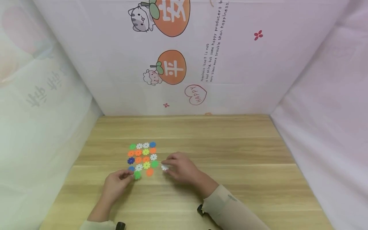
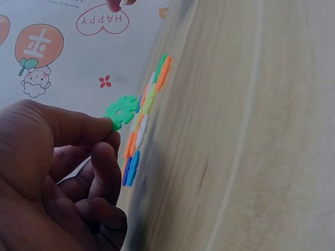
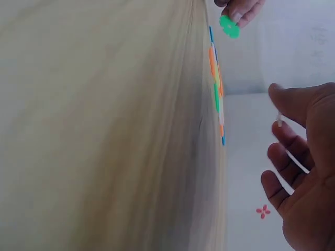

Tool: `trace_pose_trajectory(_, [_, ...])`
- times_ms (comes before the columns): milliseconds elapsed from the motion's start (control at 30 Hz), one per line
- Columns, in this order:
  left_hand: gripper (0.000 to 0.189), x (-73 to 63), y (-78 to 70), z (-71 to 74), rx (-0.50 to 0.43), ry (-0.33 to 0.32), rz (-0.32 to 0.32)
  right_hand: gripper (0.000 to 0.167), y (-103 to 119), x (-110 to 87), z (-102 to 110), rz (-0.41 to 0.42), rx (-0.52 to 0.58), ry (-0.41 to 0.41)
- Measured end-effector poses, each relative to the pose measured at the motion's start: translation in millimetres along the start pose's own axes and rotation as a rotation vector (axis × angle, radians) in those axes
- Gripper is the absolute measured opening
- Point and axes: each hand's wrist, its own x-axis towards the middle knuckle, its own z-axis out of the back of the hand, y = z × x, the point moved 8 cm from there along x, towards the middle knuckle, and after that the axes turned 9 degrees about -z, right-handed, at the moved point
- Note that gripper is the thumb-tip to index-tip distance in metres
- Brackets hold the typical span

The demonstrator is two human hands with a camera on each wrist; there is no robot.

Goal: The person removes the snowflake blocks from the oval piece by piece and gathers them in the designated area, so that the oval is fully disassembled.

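Note:
My left hand [image 1: 115, 186] pinches a green notched plastic disc [image 2: 126, 109] between thumb and index finger, raised a little off the table in the left wrist view. My right hand [image 1: 182, 168] holds a white notched disc [image 1: 164, 167] at its thumb and fingertips; in the right wrist view only a thin white sliver of it shows. Between the hands lies a block of flat discs in rows, with orange, white, yellow, green and blue ones. Nearest the left hand is a light blue disc [image 1: 131, 168]; an orange disc [image 1: 149, 172] sits at the block's near edge.
The discs lie on a wood-grain table [image 1: 230, 153]. White printed cloth [image 1: 235, 64] stands behind the table, and pale cloth walls rise at both sides. Dark wrist-worn items [image 1: 200, 210] show at the sleeves.

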Motion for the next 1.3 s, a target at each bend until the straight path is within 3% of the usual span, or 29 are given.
trace_pose_trajectory(200, [0.021,1.3,4.4,-4.3,0.019,0.024,0.028,0.037,6.7,8.1,-9.5,-0.041,-0.075,0.091])
trace_pose_trajectory(433, [0.017,3.9,-1.1,-8.0,0.057,0.043,-0.011,0.017,7.3,14.4,-21.5,-0.105,-0.118,0.147])
trace_pose_trajectory(600, [0.016,4.3,0.3,-13.1,0.07,0.06,-0.015,0.014,3.7,14.8,-34.7,-0.173,-0.143,0.208])
trace_pose_trajectory(1033, [0.018,5.6,0.4,-17.7,0.088,0.08,0.019,0.007,-0.8,16.0,-40.2,-0.22,-0.184,0.243])
trace_pose_trajectory(1300, [0.017,3.5,1.3,-18.1,0.102,0.066,0.025,0.012,1.9,11.1,-41.0,-0.165,-0.214,0.232])
